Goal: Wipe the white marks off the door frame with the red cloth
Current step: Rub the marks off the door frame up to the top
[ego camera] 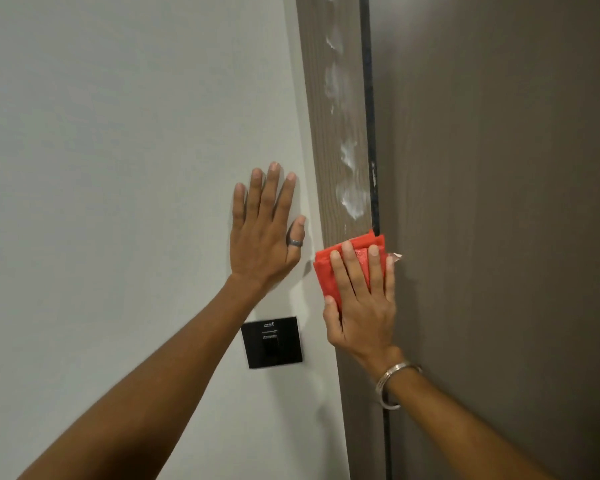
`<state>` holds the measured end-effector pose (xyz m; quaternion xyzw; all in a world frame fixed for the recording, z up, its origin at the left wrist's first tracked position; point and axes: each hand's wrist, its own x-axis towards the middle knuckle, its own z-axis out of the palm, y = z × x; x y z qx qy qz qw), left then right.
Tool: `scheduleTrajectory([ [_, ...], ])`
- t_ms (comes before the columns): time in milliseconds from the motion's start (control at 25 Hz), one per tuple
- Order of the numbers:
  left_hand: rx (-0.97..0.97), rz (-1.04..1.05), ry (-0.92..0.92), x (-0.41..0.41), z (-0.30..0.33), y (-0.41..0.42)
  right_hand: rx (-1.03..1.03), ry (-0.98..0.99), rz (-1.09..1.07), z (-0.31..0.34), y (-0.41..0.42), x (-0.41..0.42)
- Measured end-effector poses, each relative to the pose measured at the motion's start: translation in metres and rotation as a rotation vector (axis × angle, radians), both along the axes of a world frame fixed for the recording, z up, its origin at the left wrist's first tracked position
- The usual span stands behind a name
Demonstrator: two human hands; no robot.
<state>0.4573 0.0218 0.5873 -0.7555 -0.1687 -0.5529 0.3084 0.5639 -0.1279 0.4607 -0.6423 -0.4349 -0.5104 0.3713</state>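
Note:
A wood-grain door frame [323,133] runs up the middle of the head view. White marks [352,199] smear its right half, from just above the cloth up to the top edge. My right hand [361,306] presses a folded red cloth [326,271] flat against the frame, fingers spread over it, just below the lowest mark. My left hand [264,230] lies flat and open on the white wall [118,168] left of the frame, holding nothing.
A black square switch plate [272,342] sits on the wall below my left hand. The brown door [499,202] fills the right side, with a dark seal strip [369,98] between it and the frame.

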Motion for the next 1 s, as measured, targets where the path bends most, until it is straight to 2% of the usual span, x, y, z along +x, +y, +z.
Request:
scheduleTrajectory([
  [80,0.014,-0.011,-0.01,-0.001,-0.001,0.002,-0.025,-0.071,0.014,0.009,-0.002,0.008],
  [200,0.013,-0.007,-0.02,0.001,0.0,0.003,0.03,0.016,-0.003,0.031,-0.003,0.008],
  [320,0.013,-0.006,-0.016,0.001,-0.003,0.003,-0.104,-0.222,-0.024,0.042,-0.008,0.014],
  [360,0.013,0.005,-0.013,0.0,-0.002,0.003,-0.107,-0.245,-0.019,0.058,-0.008,0.015],
  [480,-0.008,0.007,-0.017,0.0,0.002,0.0,0.038,-0.051,-0.029,0.103,0.002,0.011],
  [520,-0.012,-0.002,-0.01,-0.001,0.002,0.001,0.038,-0.056,-0.04,0.105,0.003,0.008],
  [640,-0.01,-0.016,0.02,-0.002,0.002,-0.001,-0.141,-0.336,-0.026,0.092,-0.009,0.024],
  [680,-0.018,-0.022,0.023,-0.002,0.001,-0.001,-0.148,-0.328,-0.006,0.095,-0.014,0.03],
  [800,-0.032,-0.023,0.018,-0.001,0.001,-0.002,-0.015,-0.048,-0.025,0.117,-0.009,0.016],
  [920,-0.024,-0.018,0.001,-0.003,0.005,-0.001,-0.045,-0.04,0.016,0.127,-0.01,0.011],
  [1000,-0.047,-0.011,-0.046,0.0,0.014,-0.003,-0.006,0.057,-0.001,0.142,-0.013,0.012],
])
